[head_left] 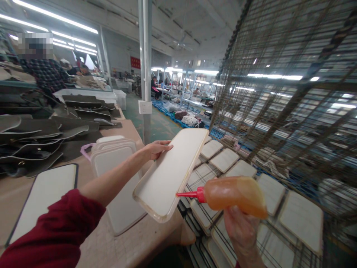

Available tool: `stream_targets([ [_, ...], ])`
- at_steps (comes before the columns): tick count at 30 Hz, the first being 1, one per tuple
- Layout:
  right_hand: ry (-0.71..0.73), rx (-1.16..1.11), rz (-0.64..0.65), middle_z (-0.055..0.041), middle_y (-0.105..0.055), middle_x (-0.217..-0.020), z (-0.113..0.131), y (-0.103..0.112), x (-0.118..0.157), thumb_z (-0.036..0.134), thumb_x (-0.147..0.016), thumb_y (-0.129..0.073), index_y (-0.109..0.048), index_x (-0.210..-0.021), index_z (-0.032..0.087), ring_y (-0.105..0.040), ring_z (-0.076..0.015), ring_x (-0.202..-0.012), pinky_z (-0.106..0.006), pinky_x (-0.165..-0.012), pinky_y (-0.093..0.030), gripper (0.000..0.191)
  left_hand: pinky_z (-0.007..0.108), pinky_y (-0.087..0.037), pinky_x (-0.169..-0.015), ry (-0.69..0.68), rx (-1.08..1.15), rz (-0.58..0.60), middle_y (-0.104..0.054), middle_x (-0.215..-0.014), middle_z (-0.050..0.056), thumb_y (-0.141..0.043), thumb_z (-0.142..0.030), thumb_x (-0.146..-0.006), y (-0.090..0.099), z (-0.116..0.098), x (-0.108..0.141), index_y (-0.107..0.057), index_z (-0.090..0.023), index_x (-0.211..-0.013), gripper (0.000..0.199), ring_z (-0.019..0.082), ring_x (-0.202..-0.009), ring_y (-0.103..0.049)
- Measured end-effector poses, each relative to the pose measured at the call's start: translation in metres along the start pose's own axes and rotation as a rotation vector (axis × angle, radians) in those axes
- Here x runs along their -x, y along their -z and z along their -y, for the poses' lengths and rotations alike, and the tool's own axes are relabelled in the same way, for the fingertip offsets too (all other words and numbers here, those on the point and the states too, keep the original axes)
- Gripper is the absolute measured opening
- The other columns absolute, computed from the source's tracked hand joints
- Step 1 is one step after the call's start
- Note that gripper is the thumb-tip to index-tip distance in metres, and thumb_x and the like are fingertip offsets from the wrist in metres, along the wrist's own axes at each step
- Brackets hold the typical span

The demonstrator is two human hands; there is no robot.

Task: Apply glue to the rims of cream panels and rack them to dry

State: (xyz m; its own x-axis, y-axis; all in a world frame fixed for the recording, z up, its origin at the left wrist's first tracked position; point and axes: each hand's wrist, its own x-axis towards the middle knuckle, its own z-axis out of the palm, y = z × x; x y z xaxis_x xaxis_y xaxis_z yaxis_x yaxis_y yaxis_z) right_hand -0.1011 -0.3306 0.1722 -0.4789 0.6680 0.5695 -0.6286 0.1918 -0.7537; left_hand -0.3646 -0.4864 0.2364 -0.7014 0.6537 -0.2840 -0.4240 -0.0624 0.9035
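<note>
My left hand (pixel 159 149) grips the upper left edge of a white rounded panel (pixel 174 171), thumb on its face, and the panel is tilted in the air. My right hand (pixel 242 225) is wrapped round a squeeze bottle (pixel 234 195) of amber liquid, held sideways. Its red nozzle (pixel 191 194) points left, the tip at the panel's right edge. A yellowish line runs along the panel's rim. Behind my left forearm, a stack of similar white panels (pixel 114 163) lies on the brown-covered table (pixel 134 238).
Wire racks bearing white panels (pixel 301 219) stand at the lower right, with a raised wire grid (pixel 279 74) above. Dark folded pieces (pixel 30 141) are piled at the left, near another panel (pixel 50 193). A post (pixel 145 67) rises ahead; a person (pixel 46 70) stands back left.
</note>
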Motion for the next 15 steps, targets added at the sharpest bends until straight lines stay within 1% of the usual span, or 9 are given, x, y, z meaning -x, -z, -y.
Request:
stream_targets([
  [3, -0.04, -0.106, 0.019, -0.0034, -0.071, -0.087, 0.0, -0.002, 0.002, 0.021, -0.069, -0.076, -0.06, -0.111, 0.026, -0.068, -0.019, -0.077, -0.032, -0.074, -0.058, 0.045, 0.03, -0.056, -0.057, -0.005, -0.006, -0.046, -0.075, -0.091, 0.011, -0.08, -0.009, -0.062, 0.001, -0.002, 0.0, -0.054, -0.013, -0.131, 0.074, 0.019, -0.059, -0.067],
  [6, -0.099, -0.129, 0.001, -0.0031, -0.071, -0.087, 0.002, -0.007, 0.009, 0.022, -0.066, -0.079, -0.059, -0.115, 0.025, -0.069, -0.0193, -0.077, -0.032, -0.073, -0.058, 0.053, 0.029, -0.056, -0.056, -0.018, -0.003, -0.086, -0.075, -0.089, 0.011, -0.08, -0.008, -0.062, 0.002, -0.003, -0.002, -0.053, -0.014, -0.132, 0.075, 0.018, -0.058, -0.067],
  [8, -0.147, -0.138, 0.003, -0.0025, -0.072, -0.084, 0.005, -0.011, 0.016, 0.022, -0.065, -0.079, -0.06, -0.114, 0.026, -0.069, -0.0185, -0.074, -0.028, -0.068, -0.058, 0.053, 0.028, -0.055, -0.055, -0.035, 0.002, -0.125, -0.075, -0.087, 0.01, -0.078, -0.008, -0.064, 0.003, -0.003, -0.005, -0.051, -0.014, -0.133, 0.074, 0.017, -0.056, -0.066],
  [11, -0.224, -0.193, 0.029, -0.0025, -0.073, -0.079, 0.01, -0.019, 0.022, 0.027, -0.066, -0.079, -0.063, -0.109, 0.026, -0.069, -0.0181, -0.07, -0.024, -0.059, -0.057, 0.046, 0.025, -0.055, -0.054, -0.072, 0.008, -0.2, -0.075, -0.082, 0.007, -0.076, -0.008, -0.068, 0.006, -0.003, -0.009, -0.046, -0.016, -0.137, 0.076, 0.014, -0.053, -0.065],
  [13, -0.238, -0.243, -0.032, -0.0016, -0.073, -0.078, 0.012, -0.025, 0.015, 0.032, -0.065, -0.079, -0.066, -0.104, 0.028, -0.069, -0.018, -0.069, -0.025, -0.058, -0.057, 0.041, 0.024, -0.055, -0.053, -0.094, 0.006, -0.237, -0.074, -0.077, 0.004, -0.077, -0.01, -0.067, 0.008, -0.002, -0.009, -0.042, -0.016, -0.14, 0.081, 0.014, -0.052, -0.064],
  [15, -0.189, -0.264, -0.149, -0.0007, -0.073, -0.08, 0.013, -0.03, -0.002, 0.035, -0.063, -0.08, -0.067, -0.1, 0.029, -0.069, -0.0183, -0.071, -0.028, -0.061, -0.057, 0.039, 0.023, -0.055, -0.052, -0.111, 0.002, -0.246, -0.073, -0.074, 0.003, -0.079, -0.012, -0.066, 0.009, 0.0, -0.008, -0.04, -0.015, -0.141, 0.085, 0.014, -0.052, -0.064],
])
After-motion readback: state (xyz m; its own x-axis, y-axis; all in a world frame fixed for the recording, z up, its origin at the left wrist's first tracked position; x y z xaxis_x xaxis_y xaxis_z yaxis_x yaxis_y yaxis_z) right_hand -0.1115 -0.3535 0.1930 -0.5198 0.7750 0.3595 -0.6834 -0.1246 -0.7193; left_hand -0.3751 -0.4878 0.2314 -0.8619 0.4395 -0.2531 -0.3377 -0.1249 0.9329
